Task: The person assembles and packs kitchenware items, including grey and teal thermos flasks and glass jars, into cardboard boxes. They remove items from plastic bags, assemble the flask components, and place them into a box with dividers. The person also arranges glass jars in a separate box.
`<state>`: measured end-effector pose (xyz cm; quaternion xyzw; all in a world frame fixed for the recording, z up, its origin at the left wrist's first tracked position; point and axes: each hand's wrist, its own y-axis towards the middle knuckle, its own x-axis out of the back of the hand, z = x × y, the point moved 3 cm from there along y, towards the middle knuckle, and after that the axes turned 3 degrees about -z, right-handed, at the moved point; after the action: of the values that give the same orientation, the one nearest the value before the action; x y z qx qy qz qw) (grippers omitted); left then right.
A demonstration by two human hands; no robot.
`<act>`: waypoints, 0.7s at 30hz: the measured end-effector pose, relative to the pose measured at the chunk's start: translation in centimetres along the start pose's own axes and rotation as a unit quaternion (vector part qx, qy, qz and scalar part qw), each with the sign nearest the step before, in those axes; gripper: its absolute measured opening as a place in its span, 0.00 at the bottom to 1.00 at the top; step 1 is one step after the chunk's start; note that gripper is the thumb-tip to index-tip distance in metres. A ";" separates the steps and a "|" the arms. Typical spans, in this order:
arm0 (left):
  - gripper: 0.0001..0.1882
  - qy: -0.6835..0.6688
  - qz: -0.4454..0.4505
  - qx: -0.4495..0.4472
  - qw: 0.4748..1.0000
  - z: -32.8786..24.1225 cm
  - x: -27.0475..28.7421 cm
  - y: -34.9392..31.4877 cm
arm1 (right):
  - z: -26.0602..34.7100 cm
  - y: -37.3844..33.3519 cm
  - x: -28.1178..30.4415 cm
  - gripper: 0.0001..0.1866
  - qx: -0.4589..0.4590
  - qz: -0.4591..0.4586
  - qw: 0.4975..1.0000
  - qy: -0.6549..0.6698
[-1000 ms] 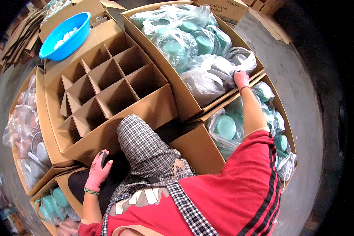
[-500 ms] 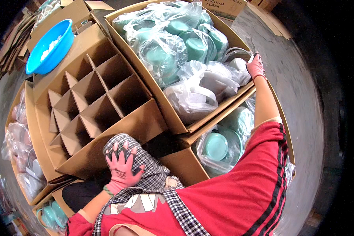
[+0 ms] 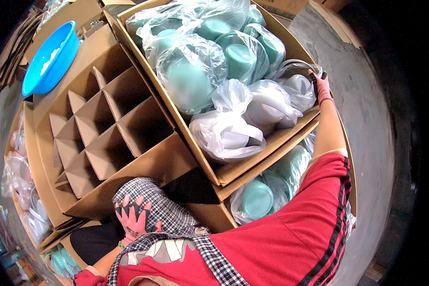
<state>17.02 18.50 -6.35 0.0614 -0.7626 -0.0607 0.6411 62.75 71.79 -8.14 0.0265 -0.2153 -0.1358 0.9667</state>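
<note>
At the far right corner of a large carton (image 3: pixel 209 164), my right hand (image 3: pixel 323 88), in a pink and black glove, has its fingers curled over the edge. Beside those fingers lies a white handled vessel (image 3: pixel 300 86) in a clear bag. More bagged white handled pieces (image 3: pixel 268 109) lie along the near side, and several bagged teal vessels (image 3: pixel 238 59) fill the rest. My left hand (image 3: pixel 134 220), gloved alike, rests with fingers spread on the checkered apron (image 3: pixel 171 205) over my knee. Nothing is in it.
Left of the carton stands a box with cardboard dividers (image 3: pixel 100 117). A blue basin (image 3: pixel 71 45) holding small white pieces sits behind it. A lower box of bagged teal pieces (image 3: pixel 256 198) is under my right arm; bagged pale pieces (image 3: pixel 19 164) fill another at far left.
The view has shifted closer to the cartons. My right hand stays at the carton's corner, now farther right in view. My left hand appears lower and farther left, still spread on the apron.
</note>
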 end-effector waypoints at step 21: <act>0.25 -0.042 -0.026 -0.030 0.998 -0.9 0.8 0.5 | 6.6 -10.4 0.2 0.28 0.165 0.087 0.857 -0.481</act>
<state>17.72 18.83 -5.31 0.0596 -0.7850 -0.1025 0.6081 57.53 61.81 -3.25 0.0979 -0.6739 -0.0093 0.7322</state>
